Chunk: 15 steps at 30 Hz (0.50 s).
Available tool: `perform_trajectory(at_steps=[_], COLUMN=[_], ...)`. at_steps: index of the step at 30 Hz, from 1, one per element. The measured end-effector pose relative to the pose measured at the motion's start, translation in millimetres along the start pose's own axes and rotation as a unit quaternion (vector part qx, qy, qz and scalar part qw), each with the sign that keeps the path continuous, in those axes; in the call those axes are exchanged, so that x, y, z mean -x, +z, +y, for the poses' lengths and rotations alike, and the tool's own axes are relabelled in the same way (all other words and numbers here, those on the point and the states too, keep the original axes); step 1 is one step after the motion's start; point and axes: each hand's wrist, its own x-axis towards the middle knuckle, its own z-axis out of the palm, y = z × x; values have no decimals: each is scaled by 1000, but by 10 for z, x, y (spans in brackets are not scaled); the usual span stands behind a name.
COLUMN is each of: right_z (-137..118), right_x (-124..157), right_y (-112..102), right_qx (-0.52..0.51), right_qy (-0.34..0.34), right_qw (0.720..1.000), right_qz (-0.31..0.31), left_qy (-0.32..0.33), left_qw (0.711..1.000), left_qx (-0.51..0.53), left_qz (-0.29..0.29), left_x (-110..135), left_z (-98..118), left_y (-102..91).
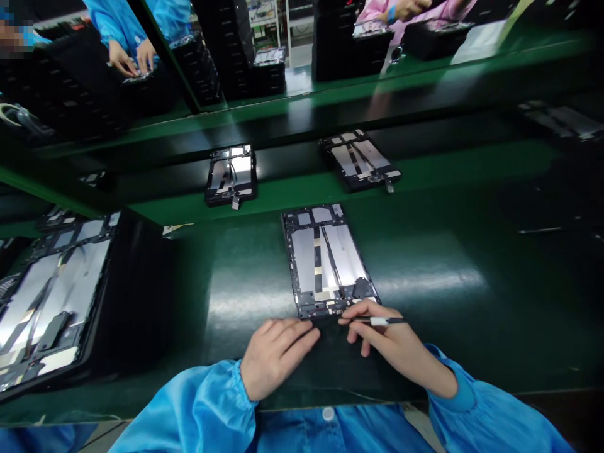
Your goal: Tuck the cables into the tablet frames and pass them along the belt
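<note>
An opened tablet (330,258) lies on the green worktop, its silver inner plate, flex cables and small circuit parts facing up. My left hand (280,351) rests flat by its near left corner, fingers stretched out and holding nothing. At the near right corner, my right hand (384,336) pinches a slim dark tool (379,321) with a white band between thumb and forefinger. The tool lies nearly level, its tip end close to the tablet's near edge. Its exact kind cannot be made out, and my fingers partly cover that corner.
Two similar opened tablets (231,175) (361,160) lie farther back on the green belt. At left stands a tall black stack with another opened tablet (56,296) on top. Beyond a green rail (302,104), co-workers' hands (132,60) work among black stacks.
</note>
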Motion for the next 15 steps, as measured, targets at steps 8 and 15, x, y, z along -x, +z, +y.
perform_trajectory(at_steps=[8, 15], right_z=[34, 76], right_x=[51, 64], right_y=[-48, -16], right_qx=[181, 148], right_qy=[-50, -62], right_qw=[982, 987], right_qz=[0, -7], left_qy=[74, 64], left_qw=[993, 994], left_qx=[-3, -8], left_qz=[-89, -90], left_x=[-42, -19], left_z=[155, 157], left_y=[70, 103])
